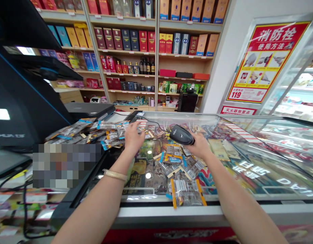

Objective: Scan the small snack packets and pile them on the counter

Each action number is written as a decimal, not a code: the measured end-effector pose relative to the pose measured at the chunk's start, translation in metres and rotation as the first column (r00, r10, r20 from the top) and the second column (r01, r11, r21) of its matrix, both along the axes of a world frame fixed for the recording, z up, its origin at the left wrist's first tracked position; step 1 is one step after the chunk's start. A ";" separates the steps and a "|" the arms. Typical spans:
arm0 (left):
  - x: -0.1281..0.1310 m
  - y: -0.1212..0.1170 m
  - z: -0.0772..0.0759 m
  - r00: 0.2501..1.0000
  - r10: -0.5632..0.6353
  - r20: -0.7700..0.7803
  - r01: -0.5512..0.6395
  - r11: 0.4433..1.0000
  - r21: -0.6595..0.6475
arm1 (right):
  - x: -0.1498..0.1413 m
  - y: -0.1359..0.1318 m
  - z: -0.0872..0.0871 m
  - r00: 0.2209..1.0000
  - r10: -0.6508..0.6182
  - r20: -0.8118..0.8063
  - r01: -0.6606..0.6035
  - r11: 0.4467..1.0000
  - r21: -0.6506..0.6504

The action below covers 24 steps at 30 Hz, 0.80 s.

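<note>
My right hand [200, 145] grips a black handheld barcode scanner [181, 134] above the glass freezer top; its cord runs away to the back left. Beside a heap of small snack packets [87, 130] on the left is my left hand [134, 135], its fingers apart and nothing visible in them. A bracelet is around the left wrist. Between my arms, more snack packets [174, 159] lie scattered on the glass. One clear packet with orange ends [188, 193] lies at the near edge, its barcode side up.
The glass-topped freezer [248, 189] stretches to the right, with wrapped goods inside. A dark checkout machine [24, 95] stands at left, with cables below it. Behind are shelves of boxed bottles [125, 39]; a red and yellow fire-hydrant poster [268, 61] hangs at right.
</note>
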State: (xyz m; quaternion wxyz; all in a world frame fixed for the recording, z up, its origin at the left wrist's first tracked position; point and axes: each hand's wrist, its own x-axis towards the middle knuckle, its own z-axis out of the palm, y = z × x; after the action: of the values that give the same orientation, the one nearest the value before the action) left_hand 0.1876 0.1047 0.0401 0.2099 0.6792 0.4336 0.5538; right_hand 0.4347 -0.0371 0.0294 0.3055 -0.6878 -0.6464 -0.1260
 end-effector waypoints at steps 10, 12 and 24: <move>0.042 -0.044 -0.025 0.764 -0.606 -0.221 0.590 0.795 -0.138 | 0.001 0.000 0.001 1.000 -0.008 -0.022 0.007 1.000 -0.017; 0.045 -0.047 -0.027 0.758 -0.606 -0.242 0.595 0.794 -0.122 | 0.001 0.000 0.001 1.000 -0.011 -0.021 0.011 1.000 -0.013; 0.045 -0.046 -0.022 0.758 -0.621 0.200 0.648 0.681 -0.342 | 0.003 -0.001 0.002 0.995 0.004 -0.101 0.006 0.995 0.099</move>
State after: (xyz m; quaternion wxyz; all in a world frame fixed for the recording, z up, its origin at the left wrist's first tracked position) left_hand 0.2322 0.0592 0.0182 0.5339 0.7119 0.2654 0.3712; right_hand 0.4376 -0.0381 0.0315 0.3716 -0.6774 -0.6228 -0.1230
